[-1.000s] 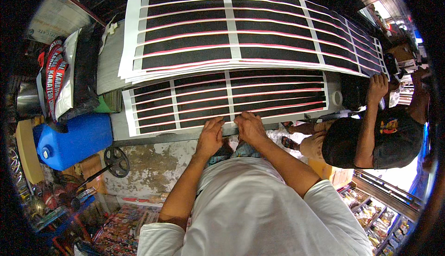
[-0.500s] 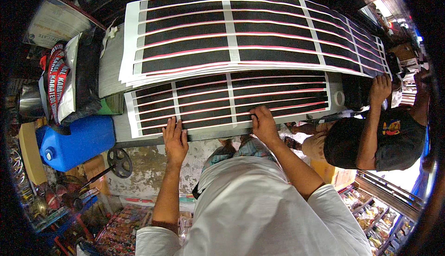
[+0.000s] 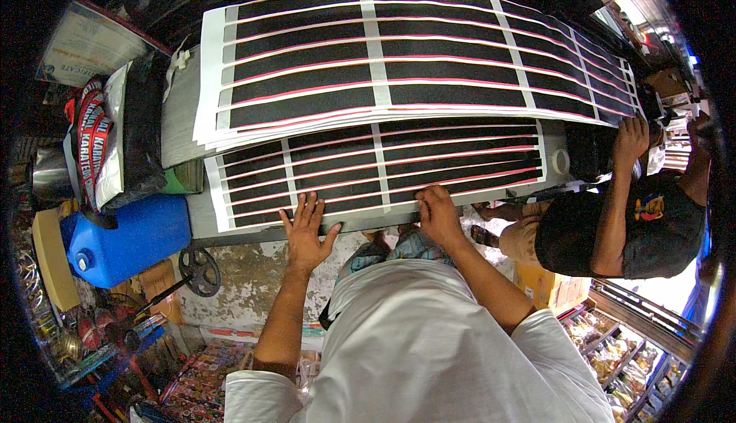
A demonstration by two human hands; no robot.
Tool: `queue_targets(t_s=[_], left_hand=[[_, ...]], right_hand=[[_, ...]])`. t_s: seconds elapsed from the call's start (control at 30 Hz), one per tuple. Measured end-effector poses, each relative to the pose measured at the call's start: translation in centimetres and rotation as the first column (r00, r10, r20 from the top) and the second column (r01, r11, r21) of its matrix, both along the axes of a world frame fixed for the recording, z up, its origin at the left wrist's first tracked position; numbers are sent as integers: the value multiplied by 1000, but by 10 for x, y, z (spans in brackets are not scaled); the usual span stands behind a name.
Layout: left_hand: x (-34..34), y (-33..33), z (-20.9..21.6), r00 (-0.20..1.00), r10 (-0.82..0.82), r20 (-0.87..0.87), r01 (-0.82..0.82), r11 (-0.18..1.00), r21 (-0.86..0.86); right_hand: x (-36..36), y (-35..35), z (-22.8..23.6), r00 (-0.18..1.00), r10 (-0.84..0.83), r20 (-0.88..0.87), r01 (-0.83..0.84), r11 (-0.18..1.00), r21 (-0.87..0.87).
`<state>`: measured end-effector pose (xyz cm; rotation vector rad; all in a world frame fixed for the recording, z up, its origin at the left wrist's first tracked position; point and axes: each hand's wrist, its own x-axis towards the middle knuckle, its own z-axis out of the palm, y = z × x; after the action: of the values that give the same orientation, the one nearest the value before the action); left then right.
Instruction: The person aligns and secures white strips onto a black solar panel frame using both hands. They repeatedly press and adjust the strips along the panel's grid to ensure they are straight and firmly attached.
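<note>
A lower sheet (image 3: 337, 164) with black bands, white lines and thin pink edges lies on the grey work table (image 3: 182, 136). My left hand (image 3: 308, 233) rests open on its near edge, fingers spread and thumb out to the right. Farther right along that edge is my right hand (image 3: 439, 212), fingers bent and pressed together; whatever they grip is hidden. Behind, a larger stack of similarly banded sheets (image 3: 307, 47) sits higher and overhangs the lower sheet's far side. A co-worker's hand (image 3: 632, 138) touches the stack's right end.
A blue jerrycan (image 3: 138, 235) stands at the left, below a bundle of red and black printed straps (image 3: 90, 136). A black handwheel (image 3: 201, 272) sits under the table. A roll of tape (image 3: 560, 162) lies at the table's right. The co-worker in a black shirt (image 3: 583, 231) stands at the right.
My left hand has shifted right along the near edge, and its thumb has spread. My right hand has tilted slightly and stays at nearly the same spot. The co-worker's hand barely moved.
</note>
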<state>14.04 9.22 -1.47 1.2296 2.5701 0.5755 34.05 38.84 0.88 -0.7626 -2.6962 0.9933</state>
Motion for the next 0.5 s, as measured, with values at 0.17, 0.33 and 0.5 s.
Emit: queue_targets(t_s=[0.17, 0.33, 0.5], left_hand=[[7, 14, -2, 999, -44, 21, 43, 999, 9], [12, 40, 5, 989, -122, 84, 117, 991, 68], [13, 69, 12, 967, -215, 138, 204, 975, 91]], right_hand=[[-2, -3, 2, 999, 9, -40, -10, 1000, -14], [-17, -3, 3, 998, 22, -54, -22, 1000, -1], [-42, -1, 1, 992, 80, -98, -77, 996, 34]])
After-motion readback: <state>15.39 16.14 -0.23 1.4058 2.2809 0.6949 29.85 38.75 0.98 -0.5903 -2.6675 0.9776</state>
